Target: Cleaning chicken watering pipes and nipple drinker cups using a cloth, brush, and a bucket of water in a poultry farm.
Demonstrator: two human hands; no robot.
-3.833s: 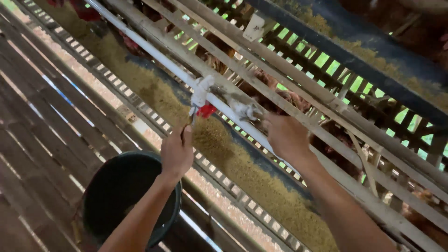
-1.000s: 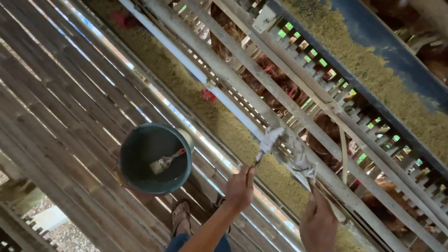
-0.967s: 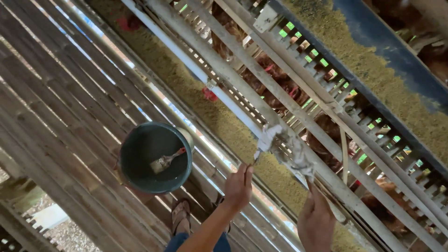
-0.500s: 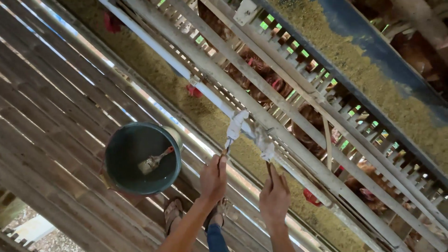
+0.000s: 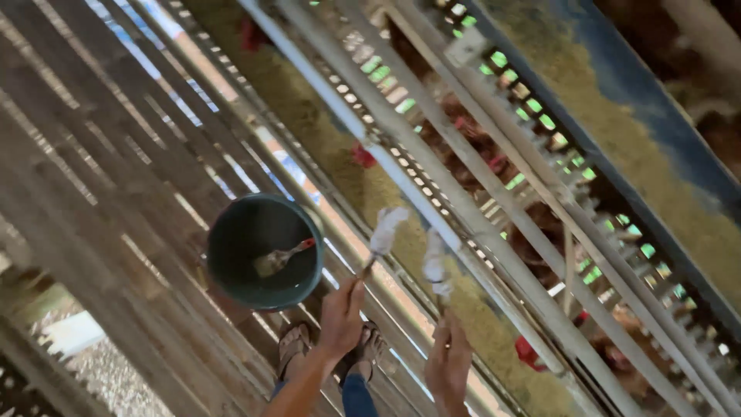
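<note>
Since 0.5 s ago our 2 hands have dropped toward 6 o'clock and the 2 swabs have parted. Our left hand (image 5: 342, 318) is closed on the stick of the left cloth-tipped swab (image 5: 384, 232), whose long axis runs toward 1 o'clock. Our right hand (image 5: 449, 363) is closed on the right cloth-tipped swab (image 5: 434, 266), pointing to 12 o'clock, its tip touching the white water pipe (image 5: 401, 174). At 9 o'clock sits the green bucket (image 5: 231, 278), holding a brush (image 5: 282, 257).
</note>
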